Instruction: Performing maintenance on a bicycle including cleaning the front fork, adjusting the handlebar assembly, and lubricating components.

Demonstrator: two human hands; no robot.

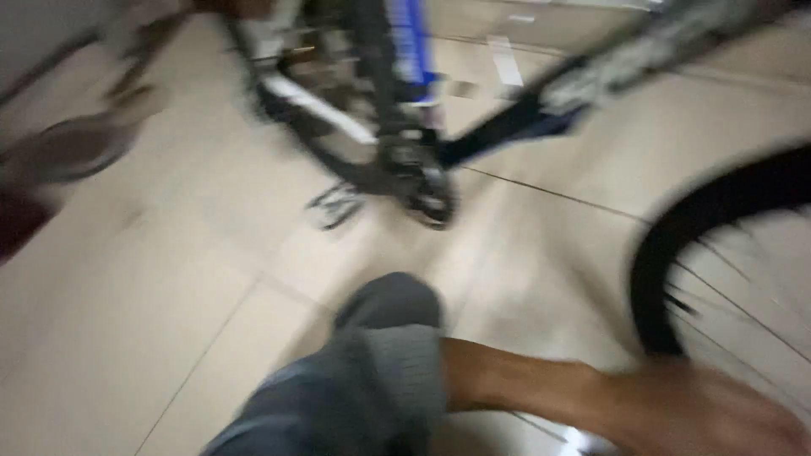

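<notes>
The whole view is smeared by motion. A forearm runs from behind my knee towards the lower right and ends in my right hand, close to the black tyre of a bicycle wheel. The blur hides the fingers, so I cannot tell whether the hand holds anything. My left hand is not in view. A black and blue bicycle frame stands ahead, with its crank and pedal low in the middle.
My leg in grey trousers fills the bottom centre. Beige floor tiles spread out to the left. A dark blurred shape lies at the far left.
</notes>
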